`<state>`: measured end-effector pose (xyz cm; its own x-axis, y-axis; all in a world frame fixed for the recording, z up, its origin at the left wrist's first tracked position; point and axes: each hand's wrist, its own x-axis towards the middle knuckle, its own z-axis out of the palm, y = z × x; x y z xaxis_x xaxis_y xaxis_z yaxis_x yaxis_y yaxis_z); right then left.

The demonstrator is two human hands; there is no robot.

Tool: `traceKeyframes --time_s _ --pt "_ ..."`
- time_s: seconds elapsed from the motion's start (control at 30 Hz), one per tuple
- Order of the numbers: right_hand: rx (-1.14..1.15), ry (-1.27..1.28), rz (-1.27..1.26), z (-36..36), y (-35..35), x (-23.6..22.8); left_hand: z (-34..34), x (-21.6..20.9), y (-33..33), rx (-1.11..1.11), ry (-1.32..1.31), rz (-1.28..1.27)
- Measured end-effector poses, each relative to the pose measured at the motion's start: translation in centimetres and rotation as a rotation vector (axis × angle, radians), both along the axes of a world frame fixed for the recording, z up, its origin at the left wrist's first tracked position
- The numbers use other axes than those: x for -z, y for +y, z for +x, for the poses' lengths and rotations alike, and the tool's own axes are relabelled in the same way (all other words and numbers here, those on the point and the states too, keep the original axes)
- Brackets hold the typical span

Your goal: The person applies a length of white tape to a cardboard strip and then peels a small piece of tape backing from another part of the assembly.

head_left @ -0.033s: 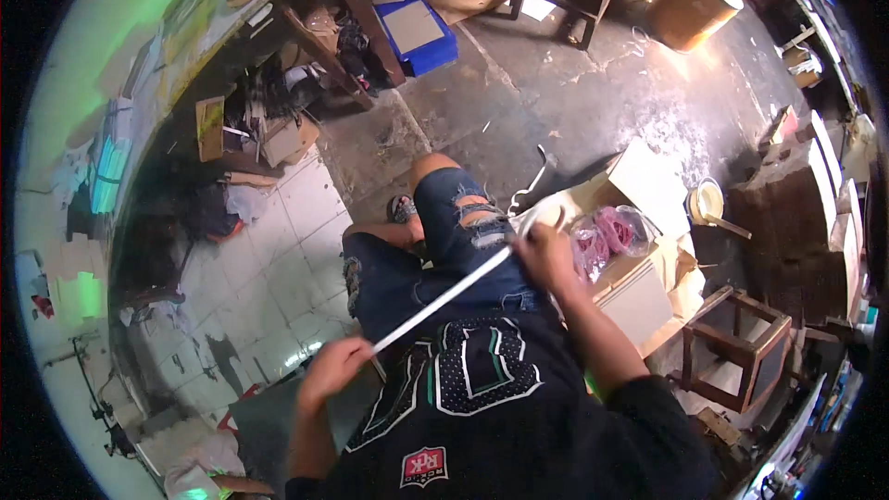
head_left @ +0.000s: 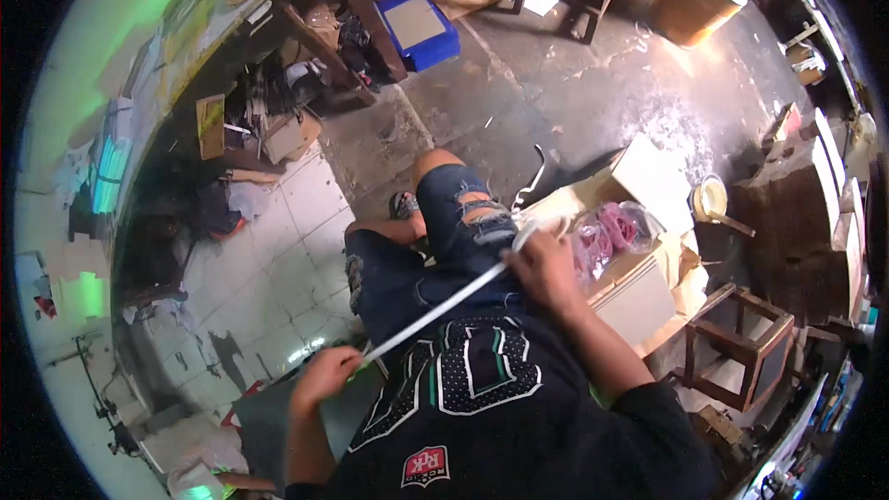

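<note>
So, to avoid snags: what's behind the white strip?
Denim shorts show behind the strip; the part it crosses, and whatever the left hand and right hand cover, can't be seen.

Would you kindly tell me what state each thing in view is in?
White strip: held straight between both hands
Left hand: closed on the strip's lower end
Right hand: closed on the strip near the knee
Pink bundles: in clear plastic
Shorts: torn
Drum: standing upright
Blue block: topped with a tan board
</note>
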<state>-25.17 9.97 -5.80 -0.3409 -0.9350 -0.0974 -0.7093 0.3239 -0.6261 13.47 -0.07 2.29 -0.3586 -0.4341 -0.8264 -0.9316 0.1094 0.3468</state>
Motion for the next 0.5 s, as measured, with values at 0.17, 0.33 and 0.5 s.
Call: traceKeyframes --time_s 0.17,0.33,0.5 --pt "-0.166 0.152 -0.238 3.7 1.3 -2.1 1.7 3.2 1.1 0.217 0.203 -0.281" --pt "-0.441 0.320 -0.256 3.3 -1.1 -2.1 -12.7 3.4 1.4 0.034 0.608 -0.363" --pt "-0.444 0.159 -0.171 3.0 -1.7 -3.5 -17.8 1.0 1.5 0.034 0.408 -0.240"
